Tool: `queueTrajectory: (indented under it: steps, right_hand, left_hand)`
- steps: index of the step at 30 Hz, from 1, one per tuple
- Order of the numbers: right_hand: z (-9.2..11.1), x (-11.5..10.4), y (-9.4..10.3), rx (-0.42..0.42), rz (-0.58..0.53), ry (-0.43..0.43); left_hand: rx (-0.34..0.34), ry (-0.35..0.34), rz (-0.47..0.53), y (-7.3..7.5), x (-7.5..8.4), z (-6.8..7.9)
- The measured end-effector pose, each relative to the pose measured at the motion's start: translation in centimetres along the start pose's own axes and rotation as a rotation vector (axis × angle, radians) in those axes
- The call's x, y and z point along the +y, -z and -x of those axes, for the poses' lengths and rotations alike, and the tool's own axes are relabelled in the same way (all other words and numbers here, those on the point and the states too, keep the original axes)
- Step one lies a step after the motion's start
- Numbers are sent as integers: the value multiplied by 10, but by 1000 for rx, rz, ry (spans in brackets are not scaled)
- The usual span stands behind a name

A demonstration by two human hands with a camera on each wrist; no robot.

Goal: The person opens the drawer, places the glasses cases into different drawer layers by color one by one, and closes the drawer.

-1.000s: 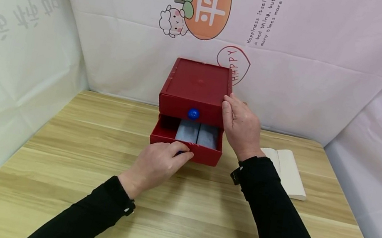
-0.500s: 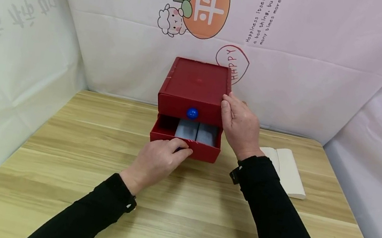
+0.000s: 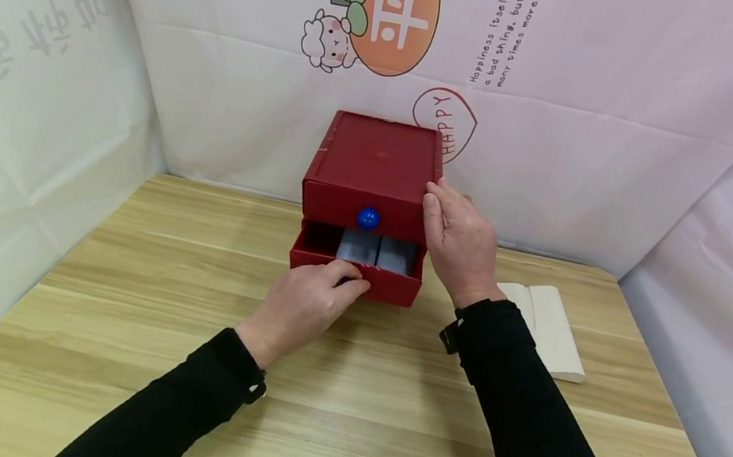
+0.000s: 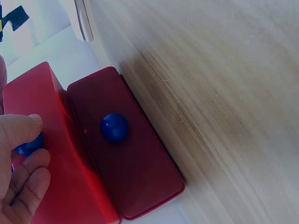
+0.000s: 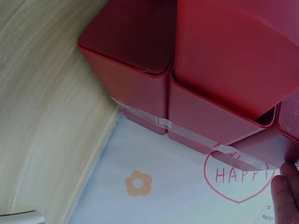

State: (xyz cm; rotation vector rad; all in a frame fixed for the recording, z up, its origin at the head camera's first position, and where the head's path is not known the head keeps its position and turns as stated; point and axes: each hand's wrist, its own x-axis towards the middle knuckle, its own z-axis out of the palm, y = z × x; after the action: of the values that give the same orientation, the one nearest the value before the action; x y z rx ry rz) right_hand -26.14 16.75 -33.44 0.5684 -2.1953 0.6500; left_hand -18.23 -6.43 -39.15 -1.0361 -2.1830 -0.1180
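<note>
A red drawer unit is standing at the far side of the counter, and its middle drawer is jutting partly out of its front. The left hand is reaching to the front of the unit; the head view is mostly hiding its grip, but the left wrist view is showing thumb and fingers pinching the drawer's blue knob. That view is also revealing a bottom drawer, lying flush below the middle one and bearing a second knob. The right hand is resting its extended fingers against the unit's upper right edge. Only the head view is showing two grey-blue blocks lying side by side inside the pulled-out drawer, and a top knob sitting on the unit's upper front. The right wrist view is adding a clear tape strip running across the unit's side, and an orange flower print showing on the cloth behind it. A cream flat object is lying to the right of the unit, partly hidden by the right sleeve.
</note>
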Motion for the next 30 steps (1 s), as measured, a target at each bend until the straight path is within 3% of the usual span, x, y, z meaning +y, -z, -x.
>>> queueTrajectory:
  steps: [12, 23, 30]
  right_hand:
    - [0, -1, 0, -5, 7, -3]
    - [0, -1, 0, -3, 2, -6]
    - [0, 0, -1, -1, 7, -4]
  left_hand:
    - [-9, 41, 37, -4, -2, -5]
    - [-90, 109, 56, -6, -2, -9]
    - [-105, 142, 75, -8, -2, -12]
